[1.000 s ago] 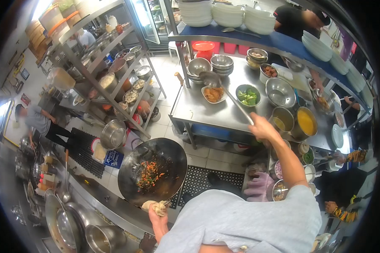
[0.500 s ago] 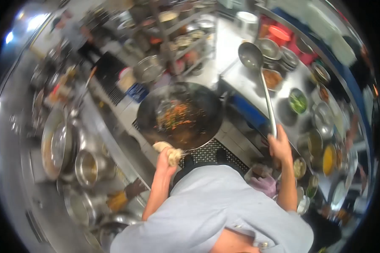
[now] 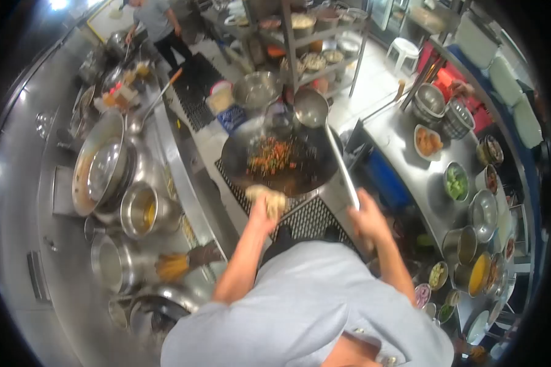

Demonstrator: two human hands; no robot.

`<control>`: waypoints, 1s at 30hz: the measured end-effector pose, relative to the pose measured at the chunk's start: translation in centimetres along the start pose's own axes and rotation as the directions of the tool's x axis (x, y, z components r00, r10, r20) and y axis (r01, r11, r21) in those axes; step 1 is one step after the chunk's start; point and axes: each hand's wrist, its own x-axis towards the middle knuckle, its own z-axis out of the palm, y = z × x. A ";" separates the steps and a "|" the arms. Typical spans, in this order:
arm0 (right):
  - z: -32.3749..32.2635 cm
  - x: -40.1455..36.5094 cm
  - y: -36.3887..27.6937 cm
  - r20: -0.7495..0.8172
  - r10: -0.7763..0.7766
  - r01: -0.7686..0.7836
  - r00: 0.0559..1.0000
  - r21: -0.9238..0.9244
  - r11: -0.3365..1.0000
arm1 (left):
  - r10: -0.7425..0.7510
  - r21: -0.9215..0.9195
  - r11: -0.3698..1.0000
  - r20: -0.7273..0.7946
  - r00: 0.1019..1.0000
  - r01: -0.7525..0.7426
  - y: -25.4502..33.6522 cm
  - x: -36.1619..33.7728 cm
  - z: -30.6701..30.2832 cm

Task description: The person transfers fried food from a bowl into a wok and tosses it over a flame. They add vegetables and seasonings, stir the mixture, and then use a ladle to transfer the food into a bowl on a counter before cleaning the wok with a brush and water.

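A large dark wok (image 3: pixel 239 153) hangs in front of me, with chopped orange and green food (image 3: pixel 270 156) in it. My left hand (image 3: pixel 264 209) is closed round a beige cloth (image 3: pixel 274 199) at the wok's near rim. In my right hand (image 3: pixel 367 215) is the handle of a long metal ladle (image 3: pixel 341 162). The ladle's round bowl (image 3: pixel 311 107) is above the far right edge of the wok. Whether it touches the rim I cannot tell.
A counter with a wide pan (image 3: pixel 82 177) and metal pots (image 3: pixel 142 211) runs along the left. On the right, a steel table (image 3: pixel 413 183) holds food bowls. A person (image 3: pixel 156 27) stands at the back left, near a rack (image 3: pixel 288 49).
The ladle has moved left, from over the right table to the wok's far edge, in my right hand. The view has shifted, and the food in the wok lies differently.
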 end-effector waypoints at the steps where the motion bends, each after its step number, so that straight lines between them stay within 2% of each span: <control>1: -0.4 1.2 -0.9 -0.010 0.008 -0.008 1.000 -0.065 0.998 | 0.023 0.058 0.998 -0.287 0.958 -0.006 0.9 -0.1 4.9; 3: -1.5 1.8 -2.8 -0.004 -0.042 0.041 0.999 -0.173 0.984 | 0.097 0.159 0.986 -0.261 0.960 -0.057 2.0 0.5 6.2; 4: -1.9 1.8 -4.1 -0.003 -0.037 0.034 0.999 -0.313 0.949 | -0.006 0.010 1.000 0.458 0.889 0.002 2.3 3.8 -1.3; 5: -1.8 3.2 -3.2 -0.026 -0.112 0.086 0.993 -0.476 0.875 | 0.046 0.136 0.988 0.209 0.977 -0.076 1.4 1.3 -0.4; 6: -1.3 5.8 -0.5 -0.040 -0.187 0.122 0.981 -0.622 0.774 | 0.134 0.276 0.954 -0.046 0.990 -0.117 0.2 -2.3 2.0; 7: -0.5 8.4 1.6 -0.048 -0.263 0.139 0.964 -0.748 0.648 | 0.267 0.421 0.883 -0.086 0.960 -0.208 -1.1 -5.0 3.8; 8: 1.3 10.3 2.1 -0.019 -0.252 0.135 0.968 -0.803 0.581 | 0.226 0.493 0.854 -0.063 0.972 -0.167 -1.7 -4.6 2.8; 9: 2.4 9.3 -1.1 0.066 -0.045 0.072 0.997 -0.508 0.858 | 0.226 0.470 0.871 -0.125 0.966 -0.143 -2.2 -2.8 2.1; 10: 3.5 10.5 -0.8 0.190 -0.027 0.090 0.981 -0.331 0.939 | 0.225 0.444 0.888 -0.187 0.956 -0.122 -2.6 -1.0 1.5; 11: 4.5 10.7 -1.6 0.297 0.011 0.054 0.955 -0.210 0.976 | 0.200 0.397 0.908 -0.126 0.972 -0.136 -1.4 1.1 1.0; 12: 6.0 11.9 -0.7 0.371 0.048 -0.043 0.927 -0.022 0.999 | 0.119 0.418 0.906 -0.089 0.989 -0.071 0.5 2.3 2.1; 13: 6.5 11.7 -0.3 0.455 0.094 -0.181 0.886 0.150 0.972 | 0.078 0.252 0.963 0.074 0.994 -0.094 1.5 4.4 0.7; 15: 6.9 12.1 -0.3 0.620 0.111 -0.450 0.777 0.424 0.786 | -0.046 0.062 0.997 -0.064 0.997 0.050 1.8 3.7 0.8; 16: 6.5 12.4 0.4 0.697 0.142 -0.585 0.703 0.453 0.673 | -0.038 0.049 0.998 -0.101 0.994 0.043 1.4 3.0 0.9; 19: 3.9 12.1 1.3 0.740 0.142 -0.674 0.658 0.495 0.548 | -0.053 0.029 0.998 -0.147 0.988 0.058 0.0 1.6 -0.3; 20: 3.0 11.9 1.3 0.701 0.169 -0.641 0.692 0.490 0.591 | -0.056 0.014 0.998 -0.146 0.988 0.058 -0.1 1.4 -0.2; 21: 2.0 10.9 -0.2 0.592 0.210 -0.531 0.778 0.440 0.724 | -0.055 -0.001 0.998 -0.144 0.988 0.056 0.0 1.0 0.2; 22: 1.4 10.8 -0.2 0.522 0.210 -0.433 0.827 0.354 0.829 | -0.055 0.054 0.996 -0.181 0.982 0.066 0.2 0.1 1.3; 24: 0.3 12.4 0.8 0.387 0.141 -0.204 0.911 0.126 0.971 | 0.037 0.186 0.982 -0.076 0.996 -0.022 -0.8 -0.5 -0.1; 25: 0.9 11.9 0.2 0.301 0.154 -0.146 0.941 -0.049 0.988 | 0.071 0.251 0.966 -0.021 0.997 -0.063 -0.9 -1.8 1.3; 26: 2.0 11.4 -0.6 0.206 0.141 -0.094 0.968 -0.221 0.971 | 0.129 0.332 0.938 -0.059 0.990 -0.102 -1.4 -3.0 3.1; 27: 3.0 11.2 -1.8 0.107 0.101 -0.052 0.989 -0.390 0.919 | 0.169 0.407 0.899 0.027 0.985 -0.165 -1.5 -3.4 3.5; 28: 3.8 11.0 -2.4 0.171 0.077 -0.008 0.982 -0.375 0.927 | 0.228 0.451 0.869 0.001 0.974 -0.204 -1.8 -2.4 3.5; 29: 5.1 11.6 -1.6 0.247 0.049 0.008 0.968 -0.224 0.975 | 0.287 0.494 0.837 -0.031 0.957 -0.235 -2.4 -1.2 3.1; 30: 6.3 11.7 -1.4 0.360 0.062 -0.055 0.931 -0.030 0.998 | 0.291 0.534 0.814 -0.035 0.956 -0.228 -2.4 0.5 2.3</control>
